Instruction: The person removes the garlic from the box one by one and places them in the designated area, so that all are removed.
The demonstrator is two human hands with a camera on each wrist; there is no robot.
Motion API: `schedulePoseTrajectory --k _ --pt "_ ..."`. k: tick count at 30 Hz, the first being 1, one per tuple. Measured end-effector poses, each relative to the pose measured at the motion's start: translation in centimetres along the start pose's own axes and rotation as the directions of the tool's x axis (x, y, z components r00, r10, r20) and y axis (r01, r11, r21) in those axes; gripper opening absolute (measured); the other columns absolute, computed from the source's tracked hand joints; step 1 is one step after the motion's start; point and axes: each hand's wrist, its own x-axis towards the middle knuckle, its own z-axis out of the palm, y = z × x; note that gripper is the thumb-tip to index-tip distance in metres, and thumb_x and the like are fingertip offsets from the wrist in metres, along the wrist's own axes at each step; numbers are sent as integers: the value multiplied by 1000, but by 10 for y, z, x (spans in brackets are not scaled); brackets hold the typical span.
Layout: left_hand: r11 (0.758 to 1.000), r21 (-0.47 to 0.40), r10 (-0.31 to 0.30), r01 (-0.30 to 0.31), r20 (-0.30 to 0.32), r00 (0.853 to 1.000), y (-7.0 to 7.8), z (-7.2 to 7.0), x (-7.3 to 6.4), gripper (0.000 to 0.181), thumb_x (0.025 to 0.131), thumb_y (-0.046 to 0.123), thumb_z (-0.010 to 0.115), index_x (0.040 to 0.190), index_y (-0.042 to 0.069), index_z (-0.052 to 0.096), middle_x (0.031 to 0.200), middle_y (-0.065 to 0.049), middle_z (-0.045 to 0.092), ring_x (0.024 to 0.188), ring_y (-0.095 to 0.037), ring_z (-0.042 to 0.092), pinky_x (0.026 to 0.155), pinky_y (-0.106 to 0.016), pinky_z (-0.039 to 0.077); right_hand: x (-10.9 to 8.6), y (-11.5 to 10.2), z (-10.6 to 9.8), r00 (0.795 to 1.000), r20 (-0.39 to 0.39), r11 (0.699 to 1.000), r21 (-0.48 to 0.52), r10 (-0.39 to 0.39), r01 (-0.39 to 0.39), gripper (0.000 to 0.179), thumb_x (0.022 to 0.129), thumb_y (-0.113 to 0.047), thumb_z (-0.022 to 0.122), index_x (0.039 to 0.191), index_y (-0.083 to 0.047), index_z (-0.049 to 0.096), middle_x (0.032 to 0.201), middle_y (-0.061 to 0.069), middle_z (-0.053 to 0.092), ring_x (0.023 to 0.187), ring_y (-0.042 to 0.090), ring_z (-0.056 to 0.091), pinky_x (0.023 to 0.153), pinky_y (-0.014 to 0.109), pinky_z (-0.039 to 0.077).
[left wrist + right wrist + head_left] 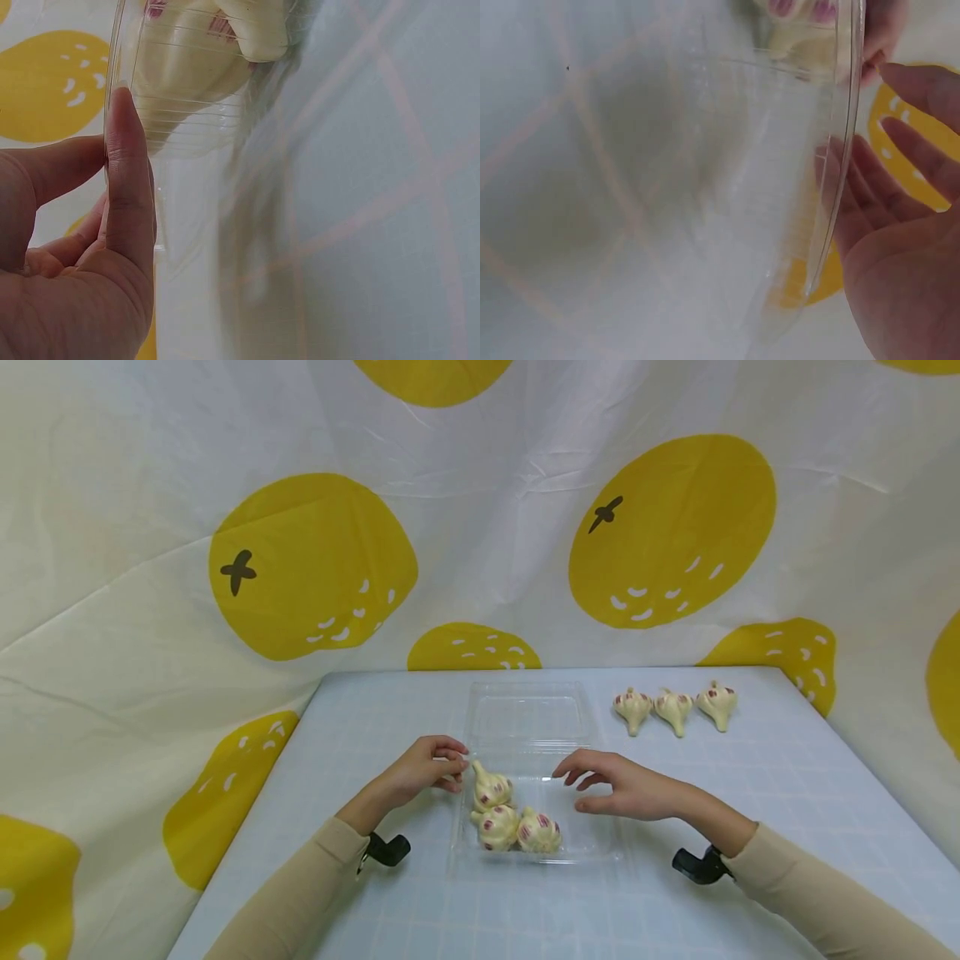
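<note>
A clear plastic clamshell box [588, 842] lies unfolded on the table, its lid [531, 718] flat toward the back. Three garlic bulbs sit in its base: one upper left [492, 790], one lower left [497, 829] and one at the front middle [539, 832]. With thumb and index finger, my left hand [422, 768] pinches the left rim, as the left wrist view shows beside a bulb [187, 60] behind the clear wall. Over the base's right part my right hand [618, 787] hovers, its fingers loosely bent and holding nothing.
Three more garlic bulbs lie in a row at the back right: a left one [633, 710], a middle one [673, 710] and a right one [717, 703]. A pale checked cloth covers the table [787, 827]. A lemon-print curtain [495, 527] hangs behind it.
</note>
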Motion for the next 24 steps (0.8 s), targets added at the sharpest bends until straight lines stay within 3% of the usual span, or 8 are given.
schedulePoseTrajectory --k 14,20,24 --pt "1000 -5 9 -9 12 1000 -3 -2 2 32 98 4 67 126 -9 58 97 -14 65 76 -18 65 70 -32 64 16 -4 17 992 124 999 24 -36 33 48 95 -3 71 138 -16 55 137 16 58 121 39 58 102 51 53" --pt "1000 -5 13 -13 16 1000 -1 -1 0 32 98 3 66 126 -9 58 99 -19 65 75 -18 66 70 -32 64 23 -6 22 977 202 998 -10 -65 68 49 95 -3 69 142 -10 54 141 11 57 128 32 56 104 50 52" --pt "1000 -8 18 -17 17 1000 -2 -1 1 32 98 3 66 126 -9 57 98 -19 65 75 -18 66 70 -32 64 27 -3 25 963 255 995 -41 -82 95 51 94 -1 68 142 -14 55 142 4 58 129 23 55 103 47 52"
